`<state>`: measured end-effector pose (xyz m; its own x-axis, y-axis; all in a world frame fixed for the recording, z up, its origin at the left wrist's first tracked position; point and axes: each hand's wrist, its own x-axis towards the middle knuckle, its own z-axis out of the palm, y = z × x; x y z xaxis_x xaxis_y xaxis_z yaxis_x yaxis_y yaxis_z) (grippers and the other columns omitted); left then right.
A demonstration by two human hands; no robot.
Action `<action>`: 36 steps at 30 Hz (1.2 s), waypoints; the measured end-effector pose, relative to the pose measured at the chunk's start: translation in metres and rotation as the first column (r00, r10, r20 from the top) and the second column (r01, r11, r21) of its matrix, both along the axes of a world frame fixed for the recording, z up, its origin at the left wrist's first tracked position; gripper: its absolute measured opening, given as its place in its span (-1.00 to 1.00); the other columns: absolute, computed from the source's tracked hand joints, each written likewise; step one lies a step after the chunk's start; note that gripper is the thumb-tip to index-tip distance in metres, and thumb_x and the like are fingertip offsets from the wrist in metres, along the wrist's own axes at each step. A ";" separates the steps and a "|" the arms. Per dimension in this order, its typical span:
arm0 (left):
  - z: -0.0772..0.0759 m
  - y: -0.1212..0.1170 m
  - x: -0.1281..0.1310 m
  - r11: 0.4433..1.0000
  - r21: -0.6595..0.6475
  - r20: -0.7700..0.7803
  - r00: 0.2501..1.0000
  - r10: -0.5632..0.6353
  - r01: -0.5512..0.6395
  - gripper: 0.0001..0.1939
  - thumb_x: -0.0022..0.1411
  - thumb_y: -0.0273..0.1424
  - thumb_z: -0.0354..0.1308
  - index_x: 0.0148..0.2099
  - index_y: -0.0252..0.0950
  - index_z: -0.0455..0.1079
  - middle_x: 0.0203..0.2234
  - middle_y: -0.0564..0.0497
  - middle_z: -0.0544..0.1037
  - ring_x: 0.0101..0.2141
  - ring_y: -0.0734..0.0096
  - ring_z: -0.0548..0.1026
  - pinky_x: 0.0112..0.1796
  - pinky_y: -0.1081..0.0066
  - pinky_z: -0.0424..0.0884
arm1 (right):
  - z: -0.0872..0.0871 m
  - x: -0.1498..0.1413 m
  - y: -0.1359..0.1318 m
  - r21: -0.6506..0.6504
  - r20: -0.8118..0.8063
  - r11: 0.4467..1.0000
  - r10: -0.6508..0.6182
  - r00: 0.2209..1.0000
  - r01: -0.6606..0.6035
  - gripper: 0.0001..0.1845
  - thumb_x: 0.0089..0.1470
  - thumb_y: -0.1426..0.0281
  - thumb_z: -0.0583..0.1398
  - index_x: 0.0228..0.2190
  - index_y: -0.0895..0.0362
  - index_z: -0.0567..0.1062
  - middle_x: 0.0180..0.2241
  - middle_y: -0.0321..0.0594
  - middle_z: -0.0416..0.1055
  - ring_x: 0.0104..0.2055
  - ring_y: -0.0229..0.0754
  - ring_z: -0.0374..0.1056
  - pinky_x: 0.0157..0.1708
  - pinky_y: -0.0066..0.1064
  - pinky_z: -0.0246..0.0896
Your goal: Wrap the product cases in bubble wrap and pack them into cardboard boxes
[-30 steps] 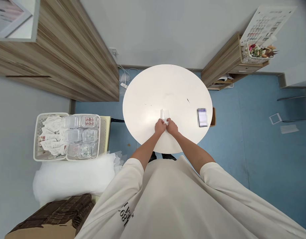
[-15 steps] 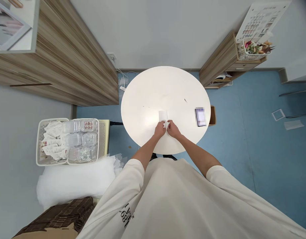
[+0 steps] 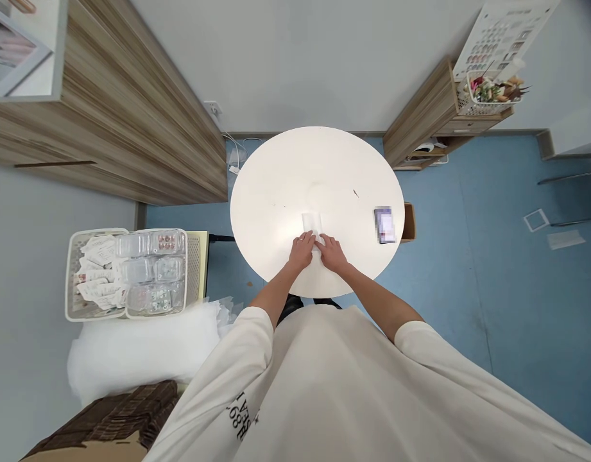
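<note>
Smooth, faintly glossy tabletop (image 3: 319, 163), paper-like sheet (image 3: 311, 221), wood-grained cabinet (image 3: 145, 128), shiny plastic boxes (image 3: 137, 271).

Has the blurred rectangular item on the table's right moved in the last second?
No: judged against the dark mark on the white table, the blurred rectangular item shows no visible shift.

bright, mostly even indoor light; soft glare whitens the round table (image 3: 319, 163) toward its left edge, and the white sheet (image 3: 310, 221) nearly washes out against it. near the right edge, a phone-like slab (image 3: 385, 225) is pixelated. wide-angle stretch slants the tall cabinet (image 3: 131, 115).
</note>
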<state>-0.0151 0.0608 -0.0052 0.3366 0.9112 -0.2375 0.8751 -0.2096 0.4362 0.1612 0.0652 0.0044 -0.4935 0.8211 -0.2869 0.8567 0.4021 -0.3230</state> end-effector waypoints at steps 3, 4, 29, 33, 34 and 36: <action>-0.001 0.002 -0.003 0.999 0.004 -0.023 0.999 -0.044 0.044 -0.22 0.19 -0.63 -0.02 0.43 -0.21 0.00 0.42 -0.11 0.08 0.38 0.10 0.06 0.28 0.03 0.04 | -0.001 -0.001 -0.001 0.028 0.013 0.998 0.049 0.999 -0.049 -0.21 0.10 0.63 0.05 0.34 0.04 0.20 0.41 -0.12 0.01 0.35 0.10 -0.03 0.25 -0.04 -0.09; -0.002 0.003 -0.004 0.999 0.006 -0.027 0.998 -0.052 0.052 -0.23 0.20 -0.63 -0.05 0.44 -0.21 -0.02 0.42 -0.12 0.09 0.38 0.12 0.05 0.29 0.03 0.01 | -0.001 -0.002 0.001 0.033 0.015 0.998 0.059 0.998 -0.060 -0.21 0.10 0.64 0.04 0.34 0.05 0.20 0.42 -0.15 -0.01 0.37 0.10 -0.06 0.26 -0.02 -0.13; 0.029 0.004 -0.020 0.902 -0.431 0.159 0.987 0.035 0.037 -0.56 0.28 -0.23 0.01 0.18 -0.11 0.36 0.16 -0.04 0.41 0.12 0.11 0.41 0.13 0.15 0.26 | 0.025 0.001 0.015 -0.249 -0.042 0.960 0.124 0.991 -0.131 -0.59 0.27 0.36 0.13 0.13 0.08 0.42 0.09 -0.10 0.48 0.08 0.05 0.33 0.01 -0.18 0.21; 0.028 -0.002 -0.018 0.857 -0.493 0.157 0.954 0.255 -0.148 -0.52 0.37 -0.22 -0.12 0.27 -0.12 0.28 0.22 -0.08 0.36 0.23 0.07 0.31 0.21 0.08 0.19 | 0.030 -0.003 0.035 -0.311 0.013 0.939 0.157 0.987 -0.146 -0.60 0.32 0.31 0.08 0.14 0.05 0.43 0.00 -0.08 0.52 0.04 0.05 0.38 -0.06 -0.23 0.25; 0.027 -0.002 -0.018 0.834 -0.519 0.175 0.931 0.321 -0.189 -0.52 0.39 -0.22 -0.13 0.29 -0.14 0.24 0.22 -0.09 0.37 0.22 0.08 0.32 0.20 0.09 0.22 | 0.029 -0.005 0.043 -0.330 0.041 0.934 0.155 0.987 -0.133 -0.61 0.32 0.29 0.07 0.13 0.05 0.43 -0.02 -0.07 0.53 0.02 0.05 0.40 -0.09 -0.23 0.26; 0.026 -0.004 -0.017 0.787 -0.570 0.236 0.871 0.432 -0.236 -0.50 0.42 -0.21 -0.14 0.33 -0.17 0.14 0.21 -0.12 0.40 0.17 0.13 0.39 0.14 0.16 0.32 | 0.028 -0.010 0.060 -0.364 0.083 0.924 0.159 0.984 -0.119 -0.63 0.33 0.26 0.08 0.09 0.04 0.45 -0.04 -0.06 0.53 -0.03 0.04 0.43 -0.13 -0.26 0.27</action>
